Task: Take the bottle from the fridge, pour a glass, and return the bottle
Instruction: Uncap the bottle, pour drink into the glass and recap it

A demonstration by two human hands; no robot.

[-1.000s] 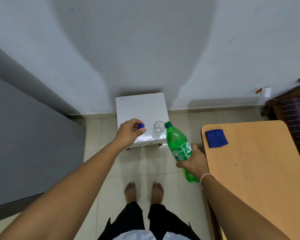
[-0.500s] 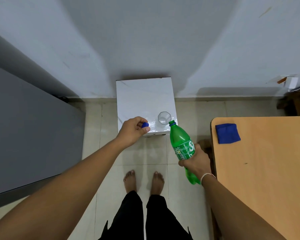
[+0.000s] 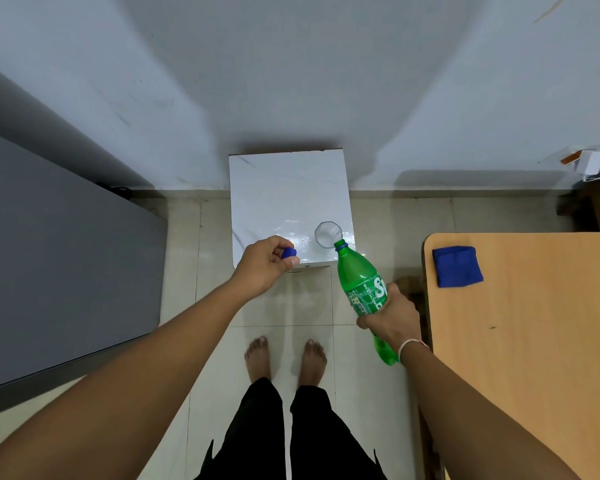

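My right hand (image 3: 392, 315) grips a green soda bottle (image 3: 359, 282) around its label. The bottle is uncapped and tilted forward-left, its open mouth just at the near rim of a clear glass (image 3: 328, 233). The glass stands on the near right corner of a small white table (image 3: 284, 195). My left hand (image 3: 265, 265) pinches the blue bottle cap (image 3: 288, 252) over the table's near edge, to the left of the glass. I cannot tell whether liquid is flowing or how full the glass is.
A grey fridge surface (image 3: 56, 265) fills the left side. A wooden table (image 3: 534, 341) on the right carries a blue cloth (image 3: 457, 266). My bare feet (image 3: 284, 358) stand on pale floor tiles in front of the white table, which is against the wall.
The view has dipped and drawn nearer the white table. The bottle's mouth has come up to the glass rim, and my left hand with the cap stays beside it.
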